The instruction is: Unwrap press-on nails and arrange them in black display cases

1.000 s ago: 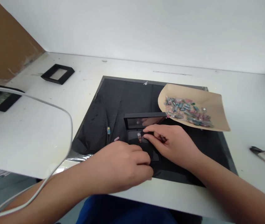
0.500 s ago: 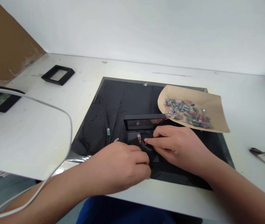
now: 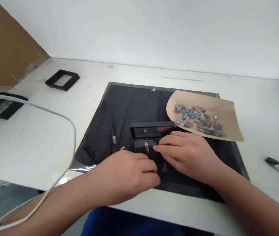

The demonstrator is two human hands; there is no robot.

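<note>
A small black case (image 3: pixel 151 128) stands on the black mat with its windowed, hinged lid raised. In its base lies a press-on nail (image 3: pixel 147 147), clear with reddish specks. My right hand (image 3: pixel 191 154) reaches over the base from the right, fingers closed together, the index tip pressed onto a second small nail (image 3: pixel 155 151) that is mostly covered. My left hand (image 3: pixel 132 175) is curled at the front left corner of the case; its fingertips are hidden, so what they hold is not visible. On the mat to the left lie a blue-green nail (image 3: pixel 114 139) and a pinkish piece (image 3: pixel 122 148).
A brown paper tray (image 3: pixel 224 113) with many coloured nails overlaps the mat (image 3: pixel 134 101) at the back right. Black frames (image 3: pixel 72 82) stand on the left of the white table. A white cable (image 3: pixel 73 131) loops across my left forearm. Glasses (image 3: pixel 273 160) lie far right.
My right index fingertip has shifted very slightly over the base. The nail in the case shows a little more clearly. My left hand is nearly still.
</note>
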